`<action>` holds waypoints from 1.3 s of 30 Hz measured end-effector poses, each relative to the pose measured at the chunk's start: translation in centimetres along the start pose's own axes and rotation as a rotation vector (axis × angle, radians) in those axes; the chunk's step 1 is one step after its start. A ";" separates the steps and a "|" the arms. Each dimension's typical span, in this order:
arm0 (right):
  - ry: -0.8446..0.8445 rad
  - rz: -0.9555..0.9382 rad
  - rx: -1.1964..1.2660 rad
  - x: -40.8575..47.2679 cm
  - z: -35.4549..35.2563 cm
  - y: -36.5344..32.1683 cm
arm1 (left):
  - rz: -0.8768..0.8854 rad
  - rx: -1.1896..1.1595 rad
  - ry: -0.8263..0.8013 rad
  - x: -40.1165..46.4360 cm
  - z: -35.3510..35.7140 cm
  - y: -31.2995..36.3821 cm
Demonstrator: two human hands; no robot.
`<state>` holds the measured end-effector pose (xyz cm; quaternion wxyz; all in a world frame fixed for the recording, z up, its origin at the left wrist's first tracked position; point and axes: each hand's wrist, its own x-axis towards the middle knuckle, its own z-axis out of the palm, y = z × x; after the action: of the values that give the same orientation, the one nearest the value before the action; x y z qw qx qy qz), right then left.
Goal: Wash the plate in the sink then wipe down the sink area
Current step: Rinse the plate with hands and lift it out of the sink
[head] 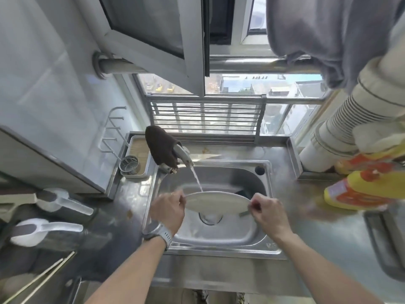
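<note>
A steel counter (313, 229) ran beneath a window, with a steel sink (219, 238) set into it and a dark brown cloth (161, 145) draped over the base of the tap (185, 156). Water fell from the tap in a thin stream onto the plate (217, 202). The plate hung over the basin, above the drain, tipped so that it showed nearly edge-on, its long axis running left to right between the hands. The left hand (168, 210), with a watch at the wrist, was closed on the plate's left rim; the right hand (268, 210) pinched the right rim, seemingly between thumb and fingers, though blur hid the exact hold. Both hands sat about equally near, one at each end, so any turn under the stream would probably be shared. The wiping cloth lay back-left, nearer the left hand.
</note>
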<state>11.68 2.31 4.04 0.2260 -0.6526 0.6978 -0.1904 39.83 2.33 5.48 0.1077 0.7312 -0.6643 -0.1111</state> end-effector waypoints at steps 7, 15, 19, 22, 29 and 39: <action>0.404 -0.219 0.110 -2.0 -6.6 -2.9 | 0.111 -0.098 0.401 -2.3 -5.0 0.8; 0.136 -0.060 0.049 -2.0 -1.0 1.7 | 0.052 0.005 0.116 -2.8 0.9 0.2; 0.221 -0.069 0.084 -2.7 -1.6 2.0 | 0.084 0.015 0.149 -3.0 1.0 0.1; 0.127 0.019 0.127 -2.4 -0.7 2.9 | 0.027 -0.026 0.100 -2.2 2.8 1.1; 0.349 0.190 0.335 -1.6 -5.1 7.6 | -0.146 -0.356 -0.029 0.1 4.5 9.2; 0.157 0.621 0.049 -4.2 -9.5 22.4 | -0.398 -0.630 -0.527 -3.1 13.4 22.4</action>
<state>-11.95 7.93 -0.35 0.2346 -0.3860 0.8741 -0.1788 14.21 3.17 -0.41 0.1288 0.7232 -0.4493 -0.5085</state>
